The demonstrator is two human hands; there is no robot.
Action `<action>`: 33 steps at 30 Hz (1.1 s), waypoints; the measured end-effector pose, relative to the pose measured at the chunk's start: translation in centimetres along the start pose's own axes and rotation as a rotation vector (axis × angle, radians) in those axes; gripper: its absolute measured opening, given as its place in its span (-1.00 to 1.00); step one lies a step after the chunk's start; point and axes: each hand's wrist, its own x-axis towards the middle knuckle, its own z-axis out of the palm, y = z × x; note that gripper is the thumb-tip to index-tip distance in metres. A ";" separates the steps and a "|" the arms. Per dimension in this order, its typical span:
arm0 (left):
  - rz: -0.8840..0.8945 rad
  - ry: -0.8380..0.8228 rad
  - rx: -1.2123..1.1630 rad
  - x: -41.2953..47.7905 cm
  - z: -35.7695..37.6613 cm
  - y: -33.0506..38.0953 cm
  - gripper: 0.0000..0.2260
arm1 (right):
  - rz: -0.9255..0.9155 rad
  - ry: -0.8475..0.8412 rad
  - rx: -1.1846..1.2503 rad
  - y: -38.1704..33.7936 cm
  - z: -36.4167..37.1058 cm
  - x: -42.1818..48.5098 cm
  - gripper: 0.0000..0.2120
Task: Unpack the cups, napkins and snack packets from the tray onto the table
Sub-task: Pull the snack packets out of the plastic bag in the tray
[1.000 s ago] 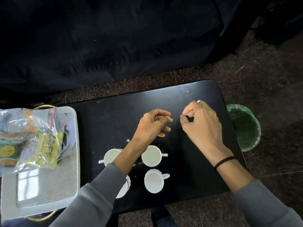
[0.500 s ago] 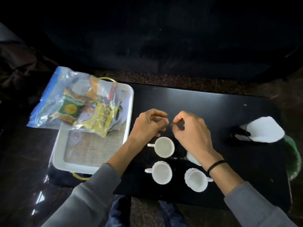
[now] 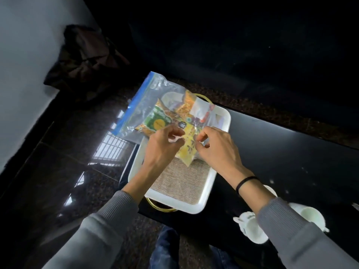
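Observation:
A clear zip bag (image 3: 144, 105) with a blue seal strip holds several yellow and green snack packets (image 3: 157, 123). It lies over the far end of the white tray (image 3: 194, 207) and overhangs its left rim. My left hand (image 3: 163, 146) and my right hand (image 3: 215, 148) are both over the tray, fingers pinched on the bag's near edge around a yellow packet (image 3: 187, 150). White paper (image 3: 220, 119) shows under the bag at the tray's far right corner. White cups (image 3: 252, 230) stand on the black table (image 3: 281, 152), partly hidden by my right sleeve.
The tray has a woven liner (image 3: 180, 177) and gold handles (image 3: 159, 207) and sits at the table's left end. Dark glossy floor lies to the left, with a dark bundle (image 3: 83, 59) by the wall. My knees are under the near table edge.
Both hands moved left from above the cups to the tray and closed on the bag of snack packets. The view swung left, so the cups now sit at the lower right.

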 end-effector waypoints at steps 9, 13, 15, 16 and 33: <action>-0.126 0.415 0.285 6.2 -5.6 -5.8 -0.52 | -0.003 -0.086 0.024 -4.7 2.0 3.6 -0.93; -0.258 0.265 0.114 8.5 -6.8 -7.4 -0.47 | 0.005 -0.097 0.028 -5.4 1.4 3.9 -0.93; -0.229 0.290 -0.022 8.8 -7.0 -7.5 -0.57 | 0.019 -0.105 0.040 -5.6 1.0 3.8 -0.94; -0.210 0.306 -0.037 8.8 -7.1 -7.4 -0.64 | 0.030 -0.115 0.050 -5.8 0.9 3.6 -0.94; -0.182 -0.137 -0.813 -1.7 -7.4 0.5 -0.87 | 0.232 -0.079 0.505 -11.2 -2.4 -0.5 -0.66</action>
